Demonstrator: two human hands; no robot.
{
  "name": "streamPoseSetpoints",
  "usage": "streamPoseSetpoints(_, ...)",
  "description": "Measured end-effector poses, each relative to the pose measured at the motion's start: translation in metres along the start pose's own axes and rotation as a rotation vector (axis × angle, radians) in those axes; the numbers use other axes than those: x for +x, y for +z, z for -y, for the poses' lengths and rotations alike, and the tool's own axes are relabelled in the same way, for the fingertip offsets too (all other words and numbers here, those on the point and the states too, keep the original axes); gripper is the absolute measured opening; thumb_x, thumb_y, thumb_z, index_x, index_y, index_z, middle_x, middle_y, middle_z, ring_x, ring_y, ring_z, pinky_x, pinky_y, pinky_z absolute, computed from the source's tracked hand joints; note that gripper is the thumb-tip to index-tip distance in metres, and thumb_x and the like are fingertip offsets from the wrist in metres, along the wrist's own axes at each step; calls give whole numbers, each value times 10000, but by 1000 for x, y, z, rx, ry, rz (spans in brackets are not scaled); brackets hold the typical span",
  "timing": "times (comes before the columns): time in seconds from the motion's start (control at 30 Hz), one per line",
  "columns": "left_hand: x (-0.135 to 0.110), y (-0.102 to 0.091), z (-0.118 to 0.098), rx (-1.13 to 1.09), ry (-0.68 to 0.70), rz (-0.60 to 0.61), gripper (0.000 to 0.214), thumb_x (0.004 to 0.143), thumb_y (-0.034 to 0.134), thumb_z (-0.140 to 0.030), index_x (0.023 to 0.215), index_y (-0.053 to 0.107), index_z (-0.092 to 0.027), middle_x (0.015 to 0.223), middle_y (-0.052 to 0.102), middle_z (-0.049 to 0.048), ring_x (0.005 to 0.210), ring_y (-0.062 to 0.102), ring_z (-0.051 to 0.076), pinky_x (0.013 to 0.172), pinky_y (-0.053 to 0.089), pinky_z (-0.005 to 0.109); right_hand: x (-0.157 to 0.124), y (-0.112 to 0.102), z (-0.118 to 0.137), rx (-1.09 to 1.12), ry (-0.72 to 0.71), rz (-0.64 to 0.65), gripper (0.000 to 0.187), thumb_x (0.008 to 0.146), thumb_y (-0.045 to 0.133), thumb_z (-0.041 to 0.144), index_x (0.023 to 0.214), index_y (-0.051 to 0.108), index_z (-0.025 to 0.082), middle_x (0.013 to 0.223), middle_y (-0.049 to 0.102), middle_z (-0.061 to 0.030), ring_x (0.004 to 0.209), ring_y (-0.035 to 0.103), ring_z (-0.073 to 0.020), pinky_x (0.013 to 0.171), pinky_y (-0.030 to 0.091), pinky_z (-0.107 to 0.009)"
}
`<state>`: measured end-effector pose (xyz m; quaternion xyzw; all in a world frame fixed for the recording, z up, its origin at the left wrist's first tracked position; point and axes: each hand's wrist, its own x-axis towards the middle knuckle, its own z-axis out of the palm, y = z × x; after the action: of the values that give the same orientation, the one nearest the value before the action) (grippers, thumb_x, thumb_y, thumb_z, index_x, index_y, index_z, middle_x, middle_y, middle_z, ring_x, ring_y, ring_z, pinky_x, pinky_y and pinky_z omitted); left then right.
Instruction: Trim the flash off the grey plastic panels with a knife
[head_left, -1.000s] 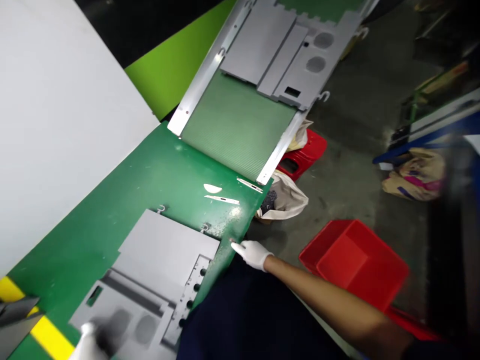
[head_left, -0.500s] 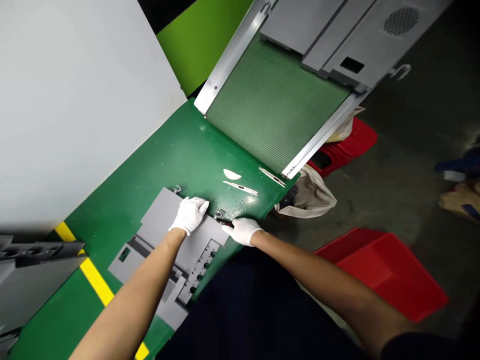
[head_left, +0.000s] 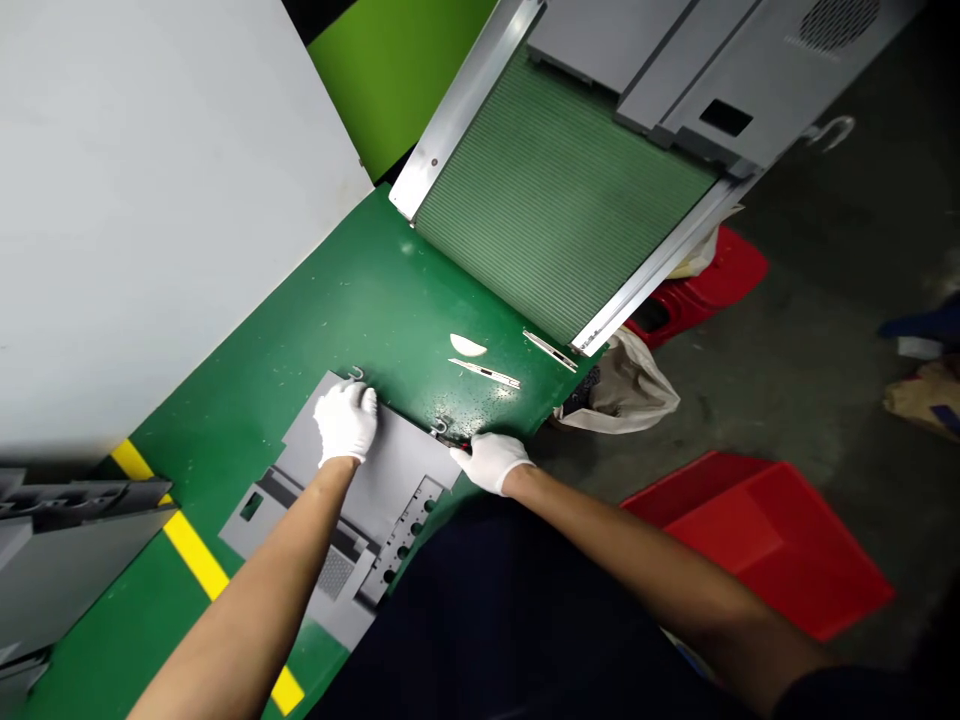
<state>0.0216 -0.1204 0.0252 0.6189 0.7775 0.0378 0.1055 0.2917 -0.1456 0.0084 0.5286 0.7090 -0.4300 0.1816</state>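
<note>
Right hand in a white glove (head_left: 495, 462) is closed round a small dark tool with a touch of red (head_left: 456, 441), mostly hidden, working end beside a pale curled hook (head_left: 440, 427) on the panel's far edge. Left hand in a white glove (head_left: 346, 420) lies on the panel's far-left corner; can't tell if it's pinching or just pressing. The panel, flat grey and plastic-looking (head_left: 401, 455), lies on the glossy green tabletop (head_left: 292, 390). Risks, my read: smooth top plus light hold could let the panel skate, so the tool gouges the edge or snaps the hook; loose specks (head_left: 480, 410) could scratch its underside. Two slim white craft knives (head_left: 484, 374) (head_left: 551, 352) lie near; a stray sweep could catch one. Panel's matte, stepped, with a mesh grille and round-holed strip; half-moon white piece (head_left: 469, 345) is smooth.
</note>
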Motion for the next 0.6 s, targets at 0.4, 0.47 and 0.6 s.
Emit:
streamPoseSetpoints(0.4, 17, -6, 63, 47, -597, -15, 624, 972, 431, -484, 1393, 560, -42, 1400, 585, 273, 1334, 522, 420, 1122, 367, 581, 9, -1, 11, -33, -6, 4, 741, 937, 319, 736, 1106, 740, 151, 1090, 755, -211, 1014, 722, -372, 837, 548, -443)
streamPoseSetpoints(0.47, 18, -4, 65, 14, -663, 66, 616, 986, 404, -507, 1387, 576, -73, 1378, 613, 253, 1314, 551, 402, 1128, 369, 557, 12, 0, 13, -55, -18, -8, 746, 940, 309, 735, 1097, 744, 150, 1078, 756, -211, 1015, 721, -373, 834, 550, -446)
streamPoseSetpoints(0.6, 18, 1, 73, -10, -636, 170, 619, 1005, 347, -540, 1372, 599, -110, 1379, 623, 231, 1323, 551, 382, 1124, 375, 523, 18, 2, 14, -72, -27, -7, 743, 945, 306, 724, 1105, 746, 147, 1067, 756, -223, 1021, 719, -380, 835, 548, -461)
